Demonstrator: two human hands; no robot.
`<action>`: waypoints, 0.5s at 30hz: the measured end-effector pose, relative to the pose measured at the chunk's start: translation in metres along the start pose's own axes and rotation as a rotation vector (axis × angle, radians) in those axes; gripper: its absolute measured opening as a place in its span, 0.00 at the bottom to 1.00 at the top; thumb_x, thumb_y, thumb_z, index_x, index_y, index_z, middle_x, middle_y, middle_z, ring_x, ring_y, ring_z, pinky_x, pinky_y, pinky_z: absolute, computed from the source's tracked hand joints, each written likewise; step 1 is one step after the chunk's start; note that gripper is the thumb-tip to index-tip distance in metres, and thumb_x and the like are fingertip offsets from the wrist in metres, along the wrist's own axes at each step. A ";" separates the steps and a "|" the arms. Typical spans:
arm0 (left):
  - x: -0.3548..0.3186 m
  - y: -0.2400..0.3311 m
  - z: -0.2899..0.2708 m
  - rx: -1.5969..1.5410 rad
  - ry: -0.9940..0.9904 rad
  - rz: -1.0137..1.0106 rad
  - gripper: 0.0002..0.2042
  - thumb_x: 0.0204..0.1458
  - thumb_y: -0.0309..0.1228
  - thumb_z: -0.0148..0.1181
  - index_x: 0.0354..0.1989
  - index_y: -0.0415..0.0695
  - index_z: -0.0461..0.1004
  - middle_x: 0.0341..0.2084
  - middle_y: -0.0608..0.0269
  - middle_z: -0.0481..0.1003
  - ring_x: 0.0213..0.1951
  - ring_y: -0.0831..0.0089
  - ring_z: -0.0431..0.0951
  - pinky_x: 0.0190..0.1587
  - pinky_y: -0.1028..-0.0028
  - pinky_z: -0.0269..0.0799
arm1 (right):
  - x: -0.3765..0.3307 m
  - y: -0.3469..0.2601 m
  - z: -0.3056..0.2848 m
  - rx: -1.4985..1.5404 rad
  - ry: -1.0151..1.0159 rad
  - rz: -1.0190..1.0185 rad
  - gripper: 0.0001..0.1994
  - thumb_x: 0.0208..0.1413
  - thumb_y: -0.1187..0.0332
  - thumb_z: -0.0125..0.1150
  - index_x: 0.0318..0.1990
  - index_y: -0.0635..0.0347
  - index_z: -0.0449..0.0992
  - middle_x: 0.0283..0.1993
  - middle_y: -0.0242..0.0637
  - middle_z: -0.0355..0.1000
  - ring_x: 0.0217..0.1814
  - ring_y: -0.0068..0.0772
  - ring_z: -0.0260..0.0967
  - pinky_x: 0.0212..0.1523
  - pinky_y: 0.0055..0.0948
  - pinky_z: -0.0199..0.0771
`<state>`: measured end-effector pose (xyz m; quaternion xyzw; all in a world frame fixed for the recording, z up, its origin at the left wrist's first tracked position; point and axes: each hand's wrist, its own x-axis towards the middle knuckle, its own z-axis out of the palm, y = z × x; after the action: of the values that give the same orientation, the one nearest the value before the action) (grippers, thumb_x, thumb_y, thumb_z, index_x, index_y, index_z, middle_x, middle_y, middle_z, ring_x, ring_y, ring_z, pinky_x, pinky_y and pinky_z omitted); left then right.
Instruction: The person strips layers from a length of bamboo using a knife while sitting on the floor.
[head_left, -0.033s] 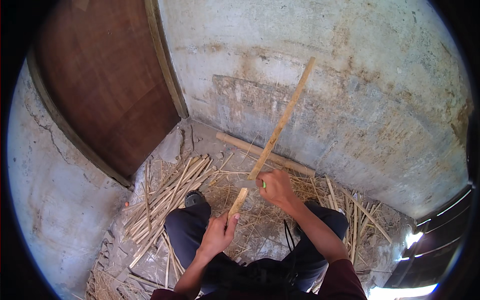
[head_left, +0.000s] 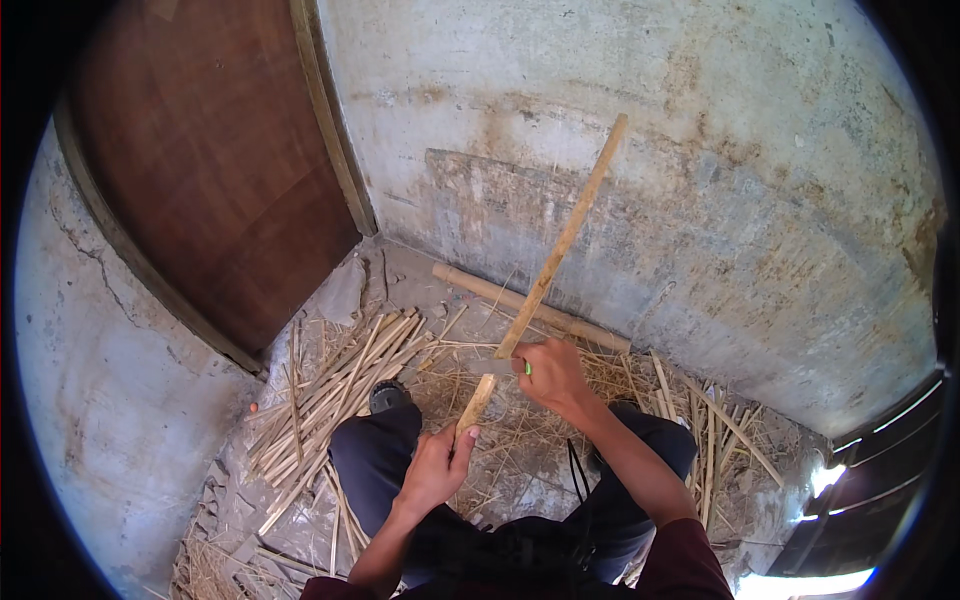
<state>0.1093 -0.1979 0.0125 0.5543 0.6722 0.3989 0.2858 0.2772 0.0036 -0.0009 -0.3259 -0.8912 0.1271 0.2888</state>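
A long, flat bamboo strip (head_left: 563, 247) slants up and away from me, its far end against the wall. My left hand (head_left: 435, 468) is closed round its near end, thumb along the top. Across the strip, a little farther up, lies the blade of a knife (head_left: 493, 367). My right hand (head_left: 553, 377) is wrapped round the knife's handle, of which only a bit of green shows. The blade touches or nearly touches the strip, which looks paler just below it.
Split bamboo sticks (head_left: 340, 385) are heaped on the floor at the left, with more sticks (head_left: 722, 440) at the right. A round bamboo pole (head_left: 580, 327) lies along the foot of the wall (head_left: 740, 260). Shavings litter the floor between my legs. A brown door (head_left: 215, 160) stands far left.
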 end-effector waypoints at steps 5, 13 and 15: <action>-0.001 -0.001 0.002 0.006 0.018 -0.015 0.21 0.73 0.38 0.57 0.30 0.33 0.72 0.13 0.49 0.65 0.16 0.63 0.62 0.24 0.59 0.61 | 0.005 0.004 0.000 -0.069 0.034 0.039 0.03 0.46 0.69 0.66 0.29 0.55 0.80 0.24 0.44 0.79 0.28 0.52 0.80 0.32 0.50 0.78; -0.016 -0.010 0.002 -0.022 -0.042 -0.018 0.20 0.73 0.38 0.57 0.31 0.32 0.73 0.13 0.50 0.65 0.16 0.61 0.63 0.25 0.58 0.62 | 0.029 0.072 -0.010 -0.121 0.267 0.483 0.05 0.50 0.70 0.66 0.33 0.57 0.87 0.28 0.52 0.81 0.32 0.59 0.81 0.35 0.51 0.79; -0.031 -0.011 -0.003 -0.026 -0.122 -0.024 0.20 0.73 0.38 0.57 0.32 0.32 0.74 0.13 0.49 0.66 0.16 0.60 0.64 0.25 0.58 0.63 | 0.037 0.125 -0.060 -0.231 0.446 0.496 0.08 0.55 0.70 0.64 0.36 0.61 0.88 0.31 0.56 0.81 0.33 0.63 0.80 0.40 0.54 0.80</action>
<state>0.1080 -0.2294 0.0029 0.5657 0.6548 0.3699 0.3382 0.3540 0.1250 0.0116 -0.5827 -0.7084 0.0173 0.3979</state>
